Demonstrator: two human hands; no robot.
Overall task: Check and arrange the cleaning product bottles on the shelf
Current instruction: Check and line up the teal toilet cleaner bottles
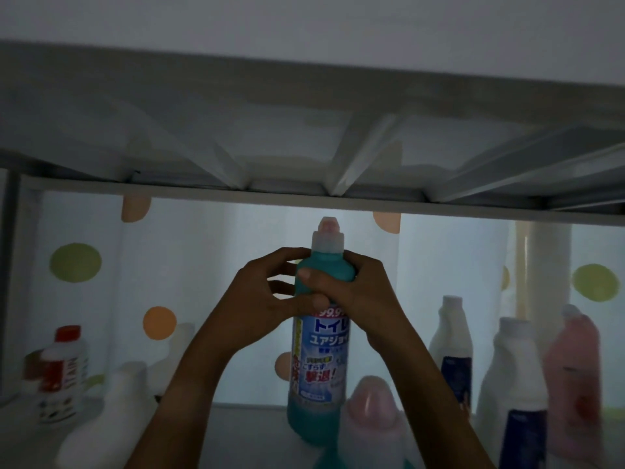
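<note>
Teal bottle [319, 350], white cap w/ pink tip, blue Japanese label, upright mid-shelf [236, 431], held near the neck. White, pink & red-capped bottles stand either side, blurry.

Held bottle [318, 353] stands between left [62, 370] and right bottles [451, 346]

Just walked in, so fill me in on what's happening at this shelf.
A person has both hands on a teal bottle with a blue label, gripping it near its shoulder: the left hand on its left side, the right hand on its right. The bottle is upright, between the shelf and the rack above. Other bottles stand around, among them a red-capped bottle at the left and a pink bottle at the right.
</note>
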